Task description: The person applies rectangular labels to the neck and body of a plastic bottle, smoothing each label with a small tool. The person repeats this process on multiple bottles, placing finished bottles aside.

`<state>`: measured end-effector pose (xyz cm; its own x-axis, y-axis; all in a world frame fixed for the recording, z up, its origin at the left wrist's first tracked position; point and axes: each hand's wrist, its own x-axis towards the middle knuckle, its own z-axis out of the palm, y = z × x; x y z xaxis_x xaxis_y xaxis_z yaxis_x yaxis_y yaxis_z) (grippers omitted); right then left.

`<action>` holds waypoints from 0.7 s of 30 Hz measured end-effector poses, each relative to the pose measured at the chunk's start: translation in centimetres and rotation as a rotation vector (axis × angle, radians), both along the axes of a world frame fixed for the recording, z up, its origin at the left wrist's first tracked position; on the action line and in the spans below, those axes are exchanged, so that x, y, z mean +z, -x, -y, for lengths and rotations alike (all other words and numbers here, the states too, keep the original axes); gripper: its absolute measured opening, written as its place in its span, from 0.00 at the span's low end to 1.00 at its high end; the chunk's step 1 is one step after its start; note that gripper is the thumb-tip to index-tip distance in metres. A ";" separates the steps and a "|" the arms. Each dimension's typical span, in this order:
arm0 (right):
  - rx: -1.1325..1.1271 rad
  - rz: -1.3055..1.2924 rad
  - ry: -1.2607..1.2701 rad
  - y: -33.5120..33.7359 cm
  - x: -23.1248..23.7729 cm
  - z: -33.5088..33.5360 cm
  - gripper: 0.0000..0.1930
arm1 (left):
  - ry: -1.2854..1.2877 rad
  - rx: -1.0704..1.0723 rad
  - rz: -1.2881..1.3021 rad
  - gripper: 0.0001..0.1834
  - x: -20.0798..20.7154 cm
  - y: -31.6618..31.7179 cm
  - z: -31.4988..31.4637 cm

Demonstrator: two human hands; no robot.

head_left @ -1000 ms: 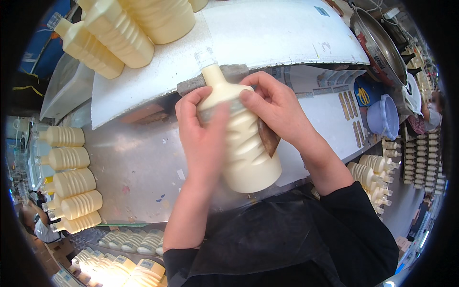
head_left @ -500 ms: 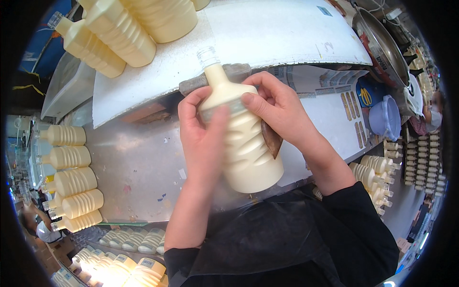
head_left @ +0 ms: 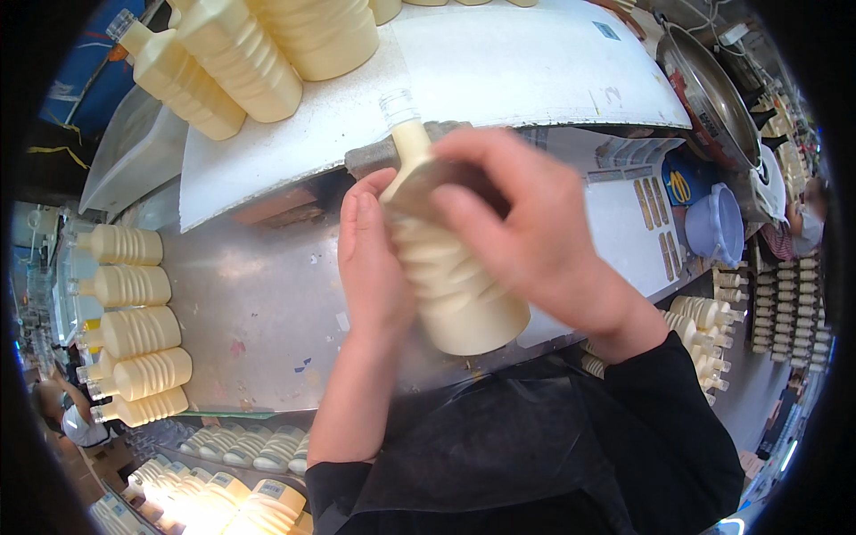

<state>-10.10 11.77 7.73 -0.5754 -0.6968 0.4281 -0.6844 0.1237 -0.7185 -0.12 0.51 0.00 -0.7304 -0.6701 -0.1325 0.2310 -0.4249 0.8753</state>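
At centre frame, the left hand [head_left: 376,263] grasps the cream bottle [head_left: 474,319] by its side while the blurred right hand [head_left: 538,214] pinches a flat brown piece [head_left: 421,187] over its shoulder. Probably light, stiff and slick, the bottle should hold best round its ribs.

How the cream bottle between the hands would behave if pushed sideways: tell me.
The cream bottle would likely roll, as its base edge looks rounded. Its walls seem fairly stiff: no dent shows beside the left hand. The moulded grooves might make it less slippery.
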 end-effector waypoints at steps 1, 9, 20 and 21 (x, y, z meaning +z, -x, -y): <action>0.025 -0.152 0.055 -0.5 -0.5 0.4 0.13 | 0.033 -0.004 0.019 0.20 0.0 -0.1 0.0; -0.266 0.032 -0.004 2.4 -4.3 -3.5 0.13 | 0.033 -0.117 0.169 0.27 0.2 0.1 -0.6; -0.180 0.357 0.400 4.6 -2.6 -0.9 0.17 | -0.005 -0.093 0.103 0.27 -1.1 -0.6 -0.9; -0.145 0.302 0.338 3.8 -1.9 0.0 0.17 | 0.063 -0.095 0.137 0.27 -0.4 -0.6 -1.1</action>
<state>-13.94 11.76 5.81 -0.7901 -0.4508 0.4154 -0.4313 -0.0727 -0.8993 0.46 1.59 -0.37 -0.7687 -0.6092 -0.1948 0.0695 -0.3824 0.9214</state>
